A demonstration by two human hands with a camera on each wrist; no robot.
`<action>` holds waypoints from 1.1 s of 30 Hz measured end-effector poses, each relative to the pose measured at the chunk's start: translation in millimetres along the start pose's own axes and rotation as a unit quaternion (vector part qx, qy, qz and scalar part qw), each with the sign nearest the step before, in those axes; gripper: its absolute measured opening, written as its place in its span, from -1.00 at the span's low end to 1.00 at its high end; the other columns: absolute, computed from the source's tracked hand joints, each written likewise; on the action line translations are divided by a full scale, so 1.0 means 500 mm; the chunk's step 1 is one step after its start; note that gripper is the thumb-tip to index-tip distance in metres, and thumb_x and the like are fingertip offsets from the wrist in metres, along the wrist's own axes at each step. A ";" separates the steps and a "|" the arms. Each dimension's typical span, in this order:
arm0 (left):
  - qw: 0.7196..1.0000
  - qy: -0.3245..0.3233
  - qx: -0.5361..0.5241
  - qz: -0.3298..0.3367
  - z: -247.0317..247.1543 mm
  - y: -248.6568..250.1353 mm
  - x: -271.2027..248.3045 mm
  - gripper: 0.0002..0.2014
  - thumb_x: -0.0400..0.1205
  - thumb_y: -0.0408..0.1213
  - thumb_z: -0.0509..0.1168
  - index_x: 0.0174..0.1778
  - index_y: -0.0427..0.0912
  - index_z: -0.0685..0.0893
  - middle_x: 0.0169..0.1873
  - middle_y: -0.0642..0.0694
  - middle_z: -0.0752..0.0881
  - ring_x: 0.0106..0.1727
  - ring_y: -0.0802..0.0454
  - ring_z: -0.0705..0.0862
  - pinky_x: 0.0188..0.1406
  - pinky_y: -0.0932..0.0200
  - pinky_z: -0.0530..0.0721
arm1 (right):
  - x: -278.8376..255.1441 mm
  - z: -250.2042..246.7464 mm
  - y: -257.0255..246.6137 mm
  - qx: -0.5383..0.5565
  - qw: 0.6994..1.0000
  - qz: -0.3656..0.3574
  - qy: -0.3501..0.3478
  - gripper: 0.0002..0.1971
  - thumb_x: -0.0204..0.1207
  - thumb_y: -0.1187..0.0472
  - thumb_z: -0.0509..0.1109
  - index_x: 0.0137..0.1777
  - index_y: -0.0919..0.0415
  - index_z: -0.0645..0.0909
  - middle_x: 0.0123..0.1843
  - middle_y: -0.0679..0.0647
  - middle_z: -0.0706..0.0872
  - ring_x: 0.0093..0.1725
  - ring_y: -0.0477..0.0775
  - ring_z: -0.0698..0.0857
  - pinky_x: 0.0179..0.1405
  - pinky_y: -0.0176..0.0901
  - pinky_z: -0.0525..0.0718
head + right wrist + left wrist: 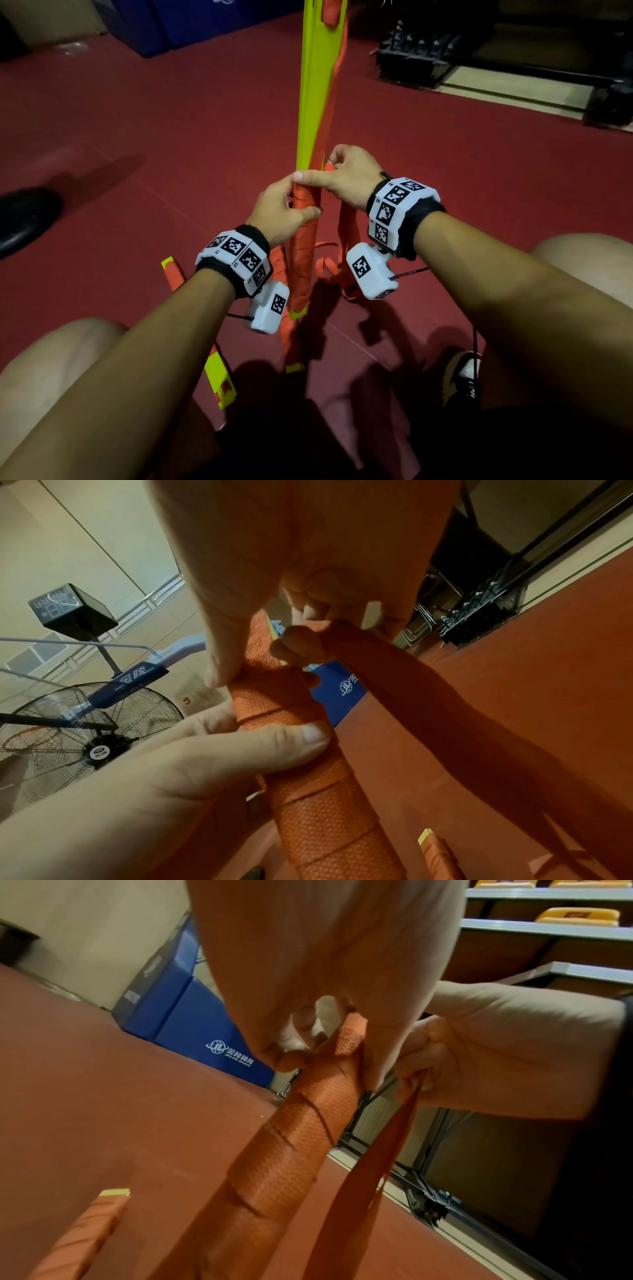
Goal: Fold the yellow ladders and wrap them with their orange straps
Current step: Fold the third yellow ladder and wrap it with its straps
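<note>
A folded yellow ladder (310, 102) stands upright between my knees, its lower half wound in orange strap (303, 246). My left hand (286, 212) grips the wrapped part, thumb across the front (301, 739). My right hand (346, 174) pinches the loose strap (394, 664) at the top of the wrapping, thumb pressed on the bundle. From that pinch the free strap (387, 1139) hangs down to the floor. A second ladder (219, 373), strap-wrapped, lies on the floor at lower left.
Red floor (479, 171) all round. Blue mats (191, 24) stand at the back left, a dark metal frame (445, 61) at the back right. A black shoe (27, 219) sits at the left. A floor fan (92, 737) shows in the right wrist view.
</note>
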State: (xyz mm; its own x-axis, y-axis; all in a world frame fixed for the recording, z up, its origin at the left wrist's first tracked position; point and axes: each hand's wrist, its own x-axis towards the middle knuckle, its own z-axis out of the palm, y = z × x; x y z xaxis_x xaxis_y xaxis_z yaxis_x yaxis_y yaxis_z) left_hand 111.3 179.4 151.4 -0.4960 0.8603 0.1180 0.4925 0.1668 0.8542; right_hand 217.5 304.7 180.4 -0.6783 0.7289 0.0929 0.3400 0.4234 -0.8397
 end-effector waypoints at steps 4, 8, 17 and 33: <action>1.000 0.012 0.005 0.007 -0.002 -0.003 0.007 -0.63 0.32 -0.17 0.54 -0.14 0.45 0.68 -0.24 0.10 0.79 -0.10 -0.10 0.81 0.10 -0.22 0.78 | 0.001 0.002 0.000 0.011 1.000 -0.024 0.008 -0.42 0.23 -0.32 0.63 -0.19 0.08 0.42 -0.40 -0.06 0.54 -0.40 -0.01 0.48 -0.32 -0.05 0.47; 1.000 0.014 0.002 -0.003 0.000 -0.010 0.013 -0.66 0.28 -0.11 0.55 -0.18 0.45 0.70 -0.29 0.13 0.79 -0.10 -0.13 0.81 0.09 -0.23 0.79 | 0.003 0.002 -0.001 0.012 0.999 -0.048 0.008 -0.48 0.29 -0.26 0.62 -0.21 0.09 0.43 -0.42 -0.07 0.52 -0.43 -0.03 0.45 -0.36 -0.10 0.43; 0.989 -0.053 -0.134 -0.044 -0.002 0.002 0.019 -0.51 0.48 -0.51 0.39 0.37 -0.40 0.60 0.01 -0.25 0.71 -0.02 -0.03 0.69 0.03 0.09 0.66 | 0.013 0.007 0.014 0.008 0.999 -0.046 0.013 -0.49 0.18 -0.31 0.58 -0.23 0.06 0.47 -0.36 0.10 0.70 -0.36 0.19 0.67 -0.23 0.19 0.72; 0.994 -0.004 -0.107 -0.026 0.003 0.002 0.017 -0.74 0.51 -0.39 0.58 0.09 -0.17 0.76 -0.01 -0.15 0.88 0.00 0.04 0.78 0.27 -0.20 0.73 | 0.015 0.000 0.021 0.001 0.999 -0.043 -0.009 -0.62 0.56 -0.03 0.48 -0.41 0.08 0.49 -0.54 -0.08 0.70 -0.55 -0.15 0.60 -0.33 -0.22 0.56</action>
State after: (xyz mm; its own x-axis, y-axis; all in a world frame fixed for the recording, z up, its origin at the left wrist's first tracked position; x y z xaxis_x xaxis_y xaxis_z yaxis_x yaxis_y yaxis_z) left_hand 108.6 187.7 152.2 -0.5099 0.8576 0.0672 0.3029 0.1058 0.9471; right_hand 216.0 314.6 172.0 -0.7170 0.6798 0.1541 0.2793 0.4827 -0.8301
